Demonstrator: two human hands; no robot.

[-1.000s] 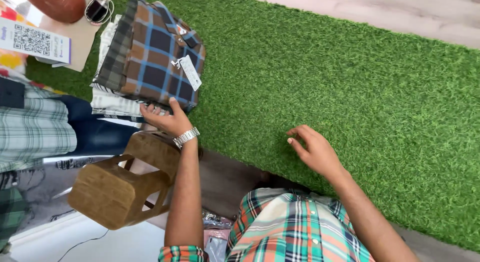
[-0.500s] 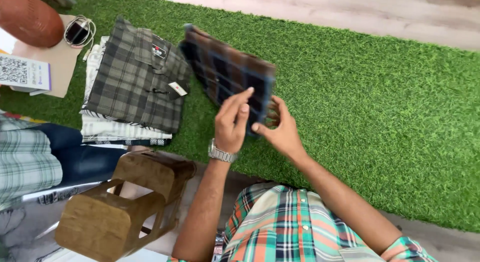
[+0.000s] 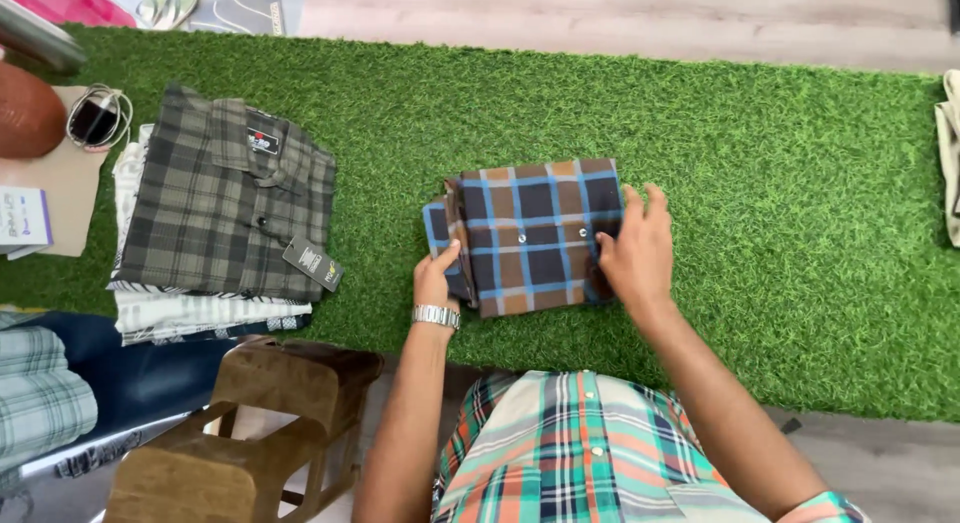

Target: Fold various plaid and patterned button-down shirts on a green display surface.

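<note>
Checked cotton in green, orange and white fills the bottom of the view: the person's own shirt [image 3: 570,453], with both forearms reaching away from it. Just left of it stands a wooden stool [image 3: 240,423], and beside that a seated person's jeans-clad leg [image 3: 120,368].

On the green artificial-turf worktop [image 3: 800,233] lies the folded brown-and-blue plaid shirt [image 3: 530,233], flat and squared up. The left hand [image 3: 437,275], a metal watch at its wrist, pinches the shirt's near left edge between thumb and fingers. The right hand [image 3: 635,245] lies open and flat on the shirt's right side, fingers spread over the cloth, pressing rather than gripping.

The shirt is set down apart from the rest and still folded; opening it out or working on it has not begun, as far as I can judge.

Further left sits a stack of folded shirts [image 3: 225,228], a grey-green plaid one on top with a hang tag [image 3: 313,261], well apart from the hands. Beyond it a brown board [image 3: 50,188] carries a coiled cable [image 3: 98,118].
</note>
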